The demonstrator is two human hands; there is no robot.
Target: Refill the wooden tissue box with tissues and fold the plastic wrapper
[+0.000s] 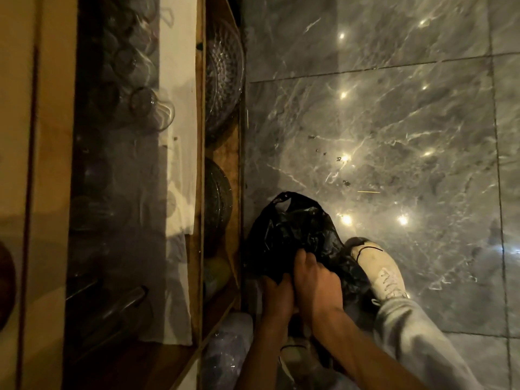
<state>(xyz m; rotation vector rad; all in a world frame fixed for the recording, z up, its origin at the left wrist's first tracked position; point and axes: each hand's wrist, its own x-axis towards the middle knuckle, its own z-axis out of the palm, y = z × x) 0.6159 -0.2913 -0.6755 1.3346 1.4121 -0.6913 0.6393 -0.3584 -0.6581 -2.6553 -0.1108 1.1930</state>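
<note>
A black plastic bag point(292, 229) lies crumpled on the grey marble floor beside a wooden cabinet. My left hand point(277, 294) grips the bag's near edge from the left. My right hand point(313, 277) presses down on the bag next to it, fingers curled into the plastic. What is inside the bag is hidden. No wooden tissue box or tissues can be seen.
A wooden cabinet point(201, 164) with shelves stands on the left, holding drinking glasses point(143, 102) and patterned glass bowls point(222, 77). My white shoe point(380, 268) and grey trouser leg point(416, 342) are right of the bag. Polished marble floor point(394, 122) stretches ahead.
</note>
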